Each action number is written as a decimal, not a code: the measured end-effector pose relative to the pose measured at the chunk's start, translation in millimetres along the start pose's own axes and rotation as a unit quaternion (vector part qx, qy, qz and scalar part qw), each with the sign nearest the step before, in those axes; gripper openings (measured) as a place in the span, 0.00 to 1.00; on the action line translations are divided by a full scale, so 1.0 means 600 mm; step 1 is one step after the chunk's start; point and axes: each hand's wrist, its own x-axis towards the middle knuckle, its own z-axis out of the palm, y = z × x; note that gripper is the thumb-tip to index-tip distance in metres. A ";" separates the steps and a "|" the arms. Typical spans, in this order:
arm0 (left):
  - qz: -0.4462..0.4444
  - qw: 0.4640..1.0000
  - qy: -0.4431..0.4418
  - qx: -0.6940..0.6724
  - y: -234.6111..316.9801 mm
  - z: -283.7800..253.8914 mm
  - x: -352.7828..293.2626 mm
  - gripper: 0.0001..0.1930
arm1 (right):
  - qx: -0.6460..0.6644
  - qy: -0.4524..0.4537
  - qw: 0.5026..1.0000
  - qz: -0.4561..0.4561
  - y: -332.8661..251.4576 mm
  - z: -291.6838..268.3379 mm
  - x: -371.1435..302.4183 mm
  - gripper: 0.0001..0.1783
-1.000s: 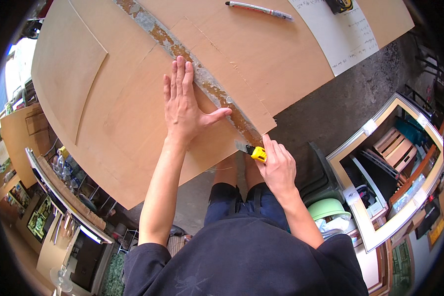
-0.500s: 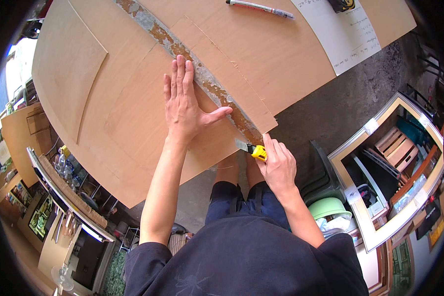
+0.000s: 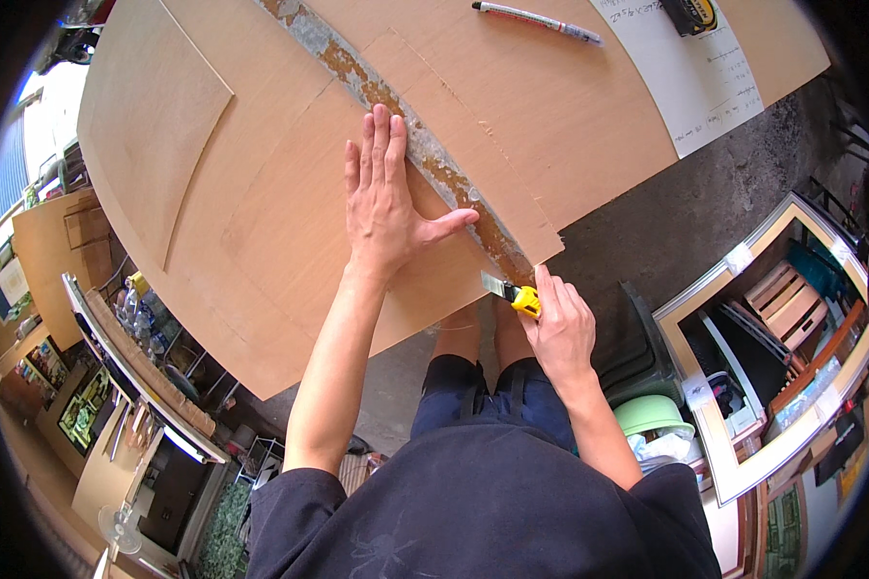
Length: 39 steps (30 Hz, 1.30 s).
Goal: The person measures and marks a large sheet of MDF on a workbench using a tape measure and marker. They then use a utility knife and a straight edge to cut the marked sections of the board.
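A long metal straightedge (image 3: 423,147), blotched grey and rusty brown, lies slantwise across a thin plywood sheet (image 3: 290,241). My left hand (image 3: 386,217) rests flat on the plywood, its fingers stretched out and thumb spread. Its fingertips and thumb tip reach the straightedge's left edge. At the sheet's near edge, my right hand (image 3: 562,318) is closed round a yellow utility knife (image 3: 526,301). The knife's blade points left, close to the straightedge's near end. Whether the blade touches the wood I cannot tell. Most of the knife's handle is hidden in my palm.
A smaller plywood piece (image 3: 154,116) lies on the sheet at far left. Toward the far right are a marker (image 3: 539,23), a handwritten paper sheet (image 3: 690,87) and a tape measure (image 3: 690,14). A framed panel (image 3: 724,463) and a green basin (image 3: 652,417) stand at right.
The whole view has shifted slightly, so everything sits a little further right. Both hands, the knife and the straightedge keep nearly the same places on the plywood.
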 end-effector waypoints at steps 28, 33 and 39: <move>-0.004 1.000 0.001 0.006 0.003 0.001 -0.004 0.69 | -0.002 0.022 1.000 -0.010 0.000 0.006 -0.002 0.35; -0.017 0.999 -0.046 -0.013 0.034 -0.024 -0.006 0.70 | -0.006 0.020 1.000 -0.013 -0.002 0.003 -0.002 0.35; -0.059 0.994 -0.087 -0.003 0.045 -0.024 -0.003 0.73 | -0.004 0.029 0.999 -0.027 0.000 0.001 -0.002 0.35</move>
